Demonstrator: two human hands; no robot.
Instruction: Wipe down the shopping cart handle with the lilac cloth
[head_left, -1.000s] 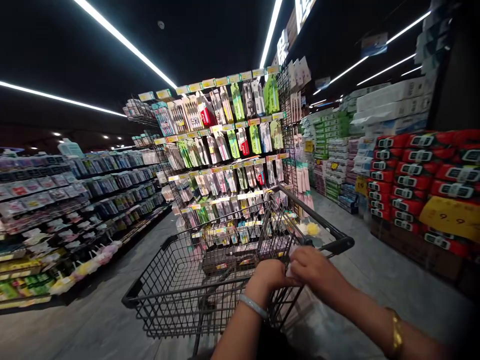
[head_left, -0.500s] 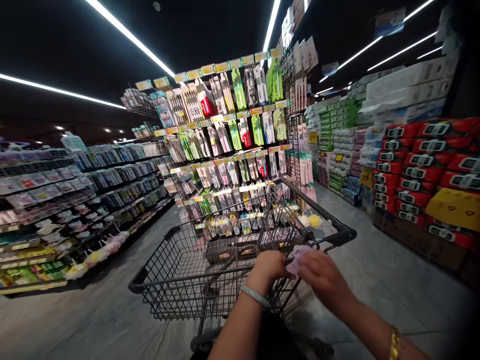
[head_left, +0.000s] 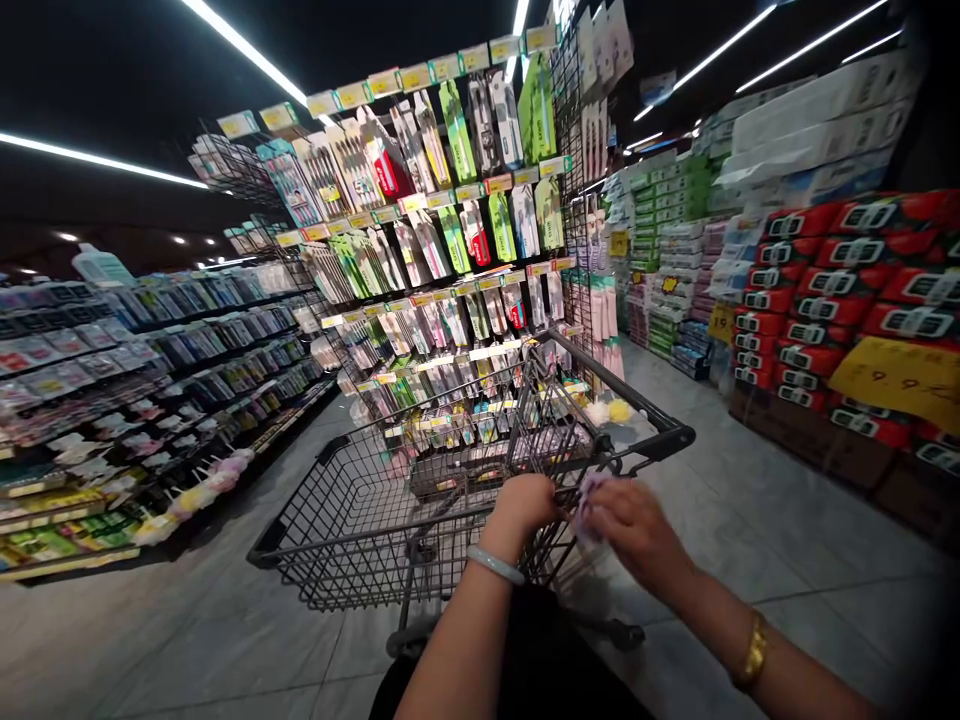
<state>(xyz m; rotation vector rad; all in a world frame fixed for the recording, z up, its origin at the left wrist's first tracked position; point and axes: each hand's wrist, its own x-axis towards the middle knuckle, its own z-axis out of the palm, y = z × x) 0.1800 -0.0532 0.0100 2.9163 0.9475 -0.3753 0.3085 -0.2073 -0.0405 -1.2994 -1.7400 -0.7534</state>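
A black wire shopping cart (head_left: 360, 545) stands crosswise in front of me, and its basket holds nothing I can make out. My left hand (head_left: 523, 503), with a pale bangle at the wrist, is closed on the near top rail of the cart; its fingertips are hidden. Just to the right, my right hand (head_left: 634, 525) is pinching a crumpled light purple cloth (head_left: 589, 508) against the cart's rail. That hand is slightly blurred, and a gold bracelet shows on its forearm. The cart's handle (head_left: 660, 430) lies beyond it, untouched.
A rack of packaged toothbrushes (head_left: 450, 230) rises directly behind the cart. Shelves of packaged goods (head_left: 217, 350) line the left side. At the right are stacked red packs (head_left: 810, 310) with a yellow price sign (head_left: 904, 375). Grey tiled floor (head_left: 750, 540) runs between them.
The view has tilted down and come nearer the rack. My right hand and the purple cloth have shifted slightly along the rail, while my left hand keeps its place on the cart.
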